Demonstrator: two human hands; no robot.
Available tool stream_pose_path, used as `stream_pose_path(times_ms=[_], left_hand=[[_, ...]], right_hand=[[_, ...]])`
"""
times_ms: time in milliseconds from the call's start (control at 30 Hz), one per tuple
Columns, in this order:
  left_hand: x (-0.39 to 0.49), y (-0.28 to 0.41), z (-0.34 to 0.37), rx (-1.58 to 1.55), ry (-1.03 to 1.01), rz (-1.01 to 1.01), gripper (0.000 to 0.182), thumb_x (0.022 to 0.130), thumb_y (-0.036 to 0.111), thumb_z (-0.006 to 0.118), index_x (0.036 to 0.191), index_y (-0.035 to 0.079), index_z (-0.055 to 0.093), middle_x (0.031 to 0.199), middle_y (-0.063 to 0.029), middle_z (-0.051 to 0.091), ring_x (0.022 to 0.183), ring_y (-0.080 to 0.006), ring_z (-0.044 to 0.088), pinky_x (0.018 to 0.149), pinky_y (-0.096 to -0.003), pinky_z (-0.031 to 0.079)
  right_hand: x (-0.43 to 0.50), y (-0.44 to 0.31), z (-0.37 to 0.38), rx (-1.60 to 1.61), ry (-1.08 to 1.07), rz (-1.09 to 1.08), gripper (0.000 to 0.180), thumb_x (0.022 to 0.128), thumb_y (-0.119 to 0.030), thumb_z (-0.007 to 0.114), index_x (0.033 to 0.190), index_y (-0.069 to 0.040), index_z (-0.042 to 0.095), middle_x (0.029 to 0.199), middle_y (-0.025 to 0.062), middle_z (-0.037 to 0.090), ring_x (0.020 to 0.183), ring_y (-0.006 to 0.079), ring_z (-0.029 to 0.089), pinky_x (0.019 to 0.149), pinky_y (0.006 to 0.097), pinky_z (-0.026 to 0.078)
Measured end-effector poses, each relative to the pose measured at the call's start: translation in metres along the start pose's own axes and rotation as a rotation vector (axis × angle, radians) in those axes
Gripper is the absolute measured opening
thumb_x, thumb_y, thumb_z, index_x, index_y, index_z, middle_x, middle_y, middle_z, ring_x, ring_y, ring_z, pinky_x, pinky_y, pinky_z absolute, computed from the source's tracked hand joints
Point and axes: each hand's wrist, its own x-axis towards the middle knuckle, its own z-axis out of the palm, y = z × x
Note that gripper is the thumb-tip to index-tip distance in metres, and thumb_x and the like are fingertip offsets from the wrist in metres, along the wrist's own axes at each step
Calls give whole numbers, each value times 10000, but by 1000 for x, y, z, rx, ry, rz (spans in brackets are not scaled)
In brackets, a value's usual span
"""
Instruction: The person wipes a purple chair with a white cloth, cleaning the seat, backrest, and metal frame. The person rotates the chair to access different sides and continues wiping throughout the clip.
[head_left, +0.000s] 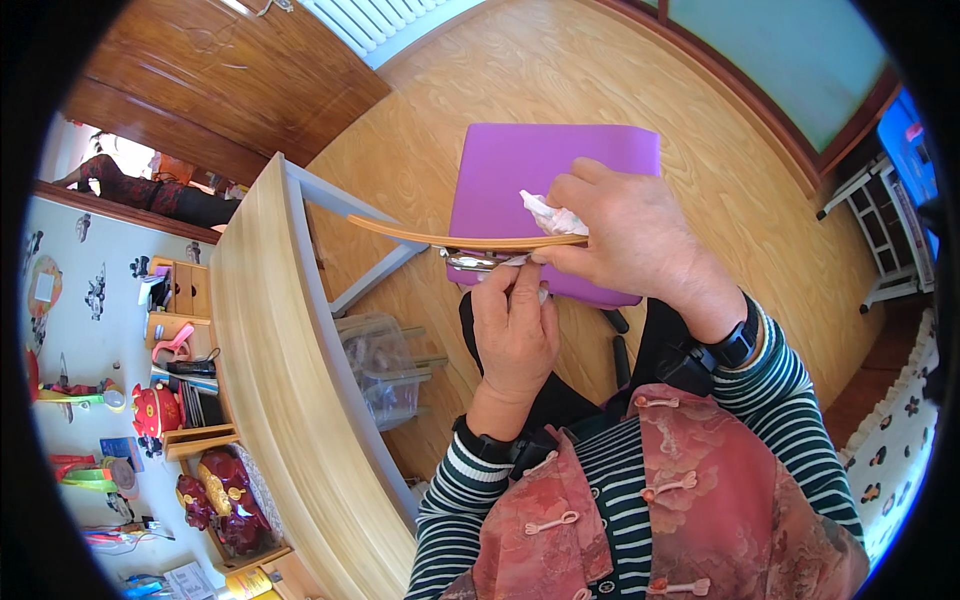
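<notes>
Above the purple padded seat (555, 161), a thin curved wooden strip (420, 230) is held nearly edge-on. A shiny chrome fitting (471, 261) lies along its near side. My right hand (630, 225) grips the strip's right end, thumb on the near side. A crumpled white tissue (553, 215) sticks out from under its fingers. My left hand (517, 322) is just below the strip, fingertips pinched together by the fitting's right end. Bits of white tissue (543, 295) show between the left fingers, and those fingers partly hide the fitting.
A wood-topped table (300, 360) stands at my left, bearing a desk organizer (191, 289) and red figurines (232, 499). Under it sits a clear plastic bin (379, 367). A folding metal frame (874, 232) is at the right. Another person (142, 184) is beyond the doorway.
</notes>
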Motion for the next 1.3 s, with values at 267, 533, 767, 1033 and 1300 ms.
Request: stream_pose_path(times_ms=[267,533,767,1033,1300], left_hand=[[-5,-6,-11,-166,45,-55,352,753,-51,704,1100,9,721,1029,-129,644,962,-296,615,829,-371,517],[18,-41,-33,-31,331,-141,233,936,24,652,1168,0,657,1140,-168,555,1025,-290,583,893,-370,492],[14,-38,-10,-56,277,-106,343,949,70,654,1273,0,565,1226,-195,522,1085,-333,550,944,-417,469],[19,-23,-13,-70,97,304,303,816,7,663,1115,54,689,1097,-102,661,995,-316,628,867,-436,492],[43,-39,-30,-100,326,-57,247,823,18,733,1058,61,670,1038,-121,642,1001,-315,575,868,-390,485]], right_hand=[[0,0,3,-3,33,-19,394,796,-390,791,991,-71,666,936,125,654,860,337,689,700,445,555],[0,-3,0,-3,-1,-7,422,798,-397,792,1044,-73,679,967,124,663,896,341,690,741,450,556],[0,-4,-2,3,-48,37,434,788,-381,808,1072,-76,684,986,128,666,908,351,687,742,453,553],[2,-3,-5,42,-17,-4,384,772,-327,821,1024,-74,682,957,128,660,881,370,673,720,460,544],[2,-2,-9,7,-2,-53,338,729,-276,864,927,-78,675,844,115,610,764,360,646,626,452,505]])
